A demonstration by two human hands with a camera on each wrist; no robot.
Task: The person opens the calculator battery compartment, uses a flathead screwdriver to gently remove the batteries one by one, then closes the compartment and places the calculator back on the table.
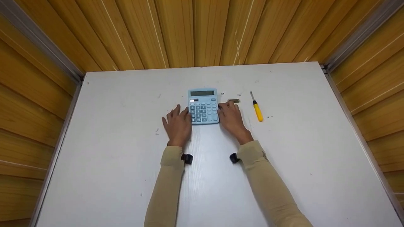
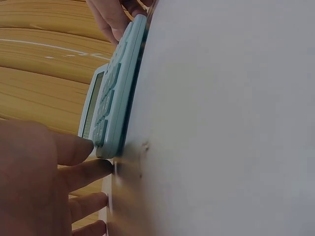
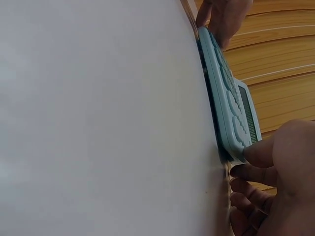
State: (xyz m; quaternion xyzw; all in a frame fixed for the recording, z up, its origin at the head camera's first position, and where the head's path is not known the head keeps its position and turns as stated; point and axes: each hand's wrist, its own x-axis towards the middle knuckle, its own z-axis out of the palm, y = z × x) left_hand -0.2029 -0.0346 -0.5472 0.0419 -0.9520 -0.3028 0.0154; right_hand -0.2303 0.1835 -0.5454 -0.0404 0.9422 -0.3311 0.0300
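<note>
A light blue calculator [image 1: 203, 105] lies face up on the white table, its display at the far end. My left hand [image 1: 179, 125] holds its left edge; in the left wrist view the thumb [image 2: 74, 149] is at the corner and the index finger lies beside it, the other fingers spread. At the opposite edge, my right hand [image 1: 232, 118] grips the calculator between thumb [image 3: 260, 153] and index finger, with the remaining fingers bent. Just beyond the right fingertips lies a small shiny bar-shaped thing [image 1: 234, 101], too small to identify.
A screwdriver [image 1: 257, 110] with a yellow and black handle lies to the right of the right hand. Small dark specks dot the white table [image 1: 120, 151]. Wood-look panels [image 1: 208, 34] stand behind the table and at both sides.
</note>
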